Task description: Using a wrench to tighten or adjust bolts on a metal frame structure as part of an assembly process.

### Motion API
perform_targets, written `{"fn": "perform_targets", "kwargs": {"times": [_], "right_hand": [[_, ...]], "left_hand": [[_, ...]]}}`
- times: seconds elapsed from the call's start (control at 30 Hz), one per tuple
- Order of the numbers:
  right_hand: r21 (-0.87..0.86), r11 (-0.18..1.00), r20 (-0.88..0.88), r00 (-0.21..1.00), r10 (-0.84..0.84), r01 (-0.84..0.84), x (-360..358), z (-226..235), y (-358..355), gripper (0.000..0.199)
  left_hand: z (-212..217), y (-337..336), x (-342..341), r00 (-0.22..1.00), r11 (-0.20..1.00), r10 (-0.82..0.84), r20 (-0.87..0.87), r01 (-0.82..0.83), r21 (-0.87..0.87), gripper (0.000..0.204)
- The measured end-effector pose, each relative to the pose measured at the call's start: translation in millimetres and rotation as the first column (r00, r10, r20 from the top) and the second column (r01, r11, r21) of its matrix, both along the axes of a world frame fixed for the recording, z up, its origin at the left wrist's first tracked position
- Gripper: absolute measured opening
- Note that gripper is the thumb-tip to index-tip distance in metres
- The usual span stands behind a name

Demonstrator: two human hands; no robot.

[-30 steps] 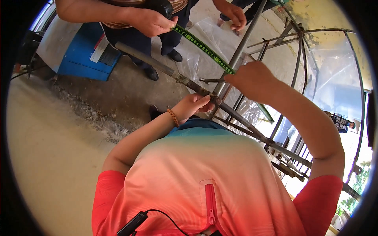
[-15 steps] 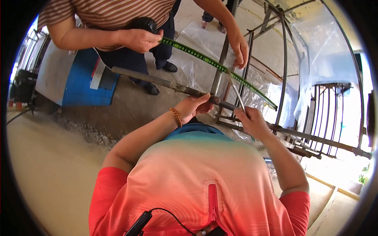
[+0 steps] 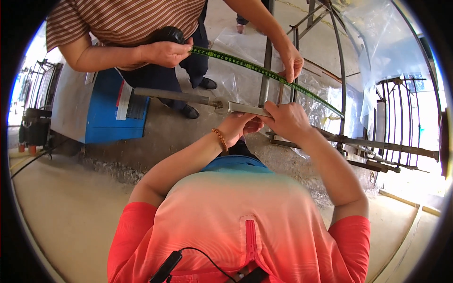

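Observation:
A long metal pipe (image 3: 174,95) runs crosswise in front of me. My left hand (image 3: 238,128), with a beaded bracelet at the wrist, is closed around it from below, fingers curled. My right hand (image 3: 288,120) pinches the right end of a flat pale strip (image 3: 247,109), which lies along the pipe and hides part of it. Opposite me, a co-worker in a striped shirt stretches a green tape measure (image 3: 236,60) over the frame. One of their hands (image 3: 171,53) grips it near the black case (image 3: 171,34); the other hand (image 3: 291,65) touches the tape farther right.
An upright metal post (image 3: 266,70) meets the pipe near my hands. To the right stand dark metal frames (image 3: 342,66) with clear plastic sheeting (image 3: 377,42). A blue and grey cabinet (image 3: 111,111) is at the left, and rubble (image 3: 118,172) edges the floor.
My right hand has moved left and up, and the pale strip has swung from a steep angle to lie along the pipe. The co-worker's hand on the right now touches the tape.

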State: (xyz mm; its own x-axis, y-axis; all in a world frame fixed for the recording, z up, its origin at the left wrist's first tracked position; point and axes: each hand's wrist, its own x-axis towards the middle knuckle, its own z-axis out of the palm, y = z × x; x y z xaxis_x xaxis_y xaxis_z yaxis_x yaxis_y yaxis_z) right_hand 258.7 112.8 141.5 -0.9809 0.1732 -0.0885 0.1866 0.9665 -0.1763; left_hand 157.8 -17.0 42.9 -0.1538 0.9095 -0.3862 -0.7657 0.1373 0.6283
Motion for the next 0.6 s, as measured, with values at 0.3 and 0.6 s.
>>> {"fn": "perform_targets", "kwargs": {"times": [0.3, 0.6], "right_hand": [[-0.277, 0.960, 0.011, 0.999, -0.038, 0.039, 23, 23, 21, 0.030], [-0.874, 0.012, 0.414, 0.758, -0.505, 0.485, 104, -26, -11, 0.039]], "left_hand": [[54, -35, -9, 0.555, 0.992, -0.124, -0.823, 0.093, -0.086, 0.024], [75, 35, -38, -0.282, 0.802, -0.536, -0.796, 0.125, -0.584, 0.061]]}}
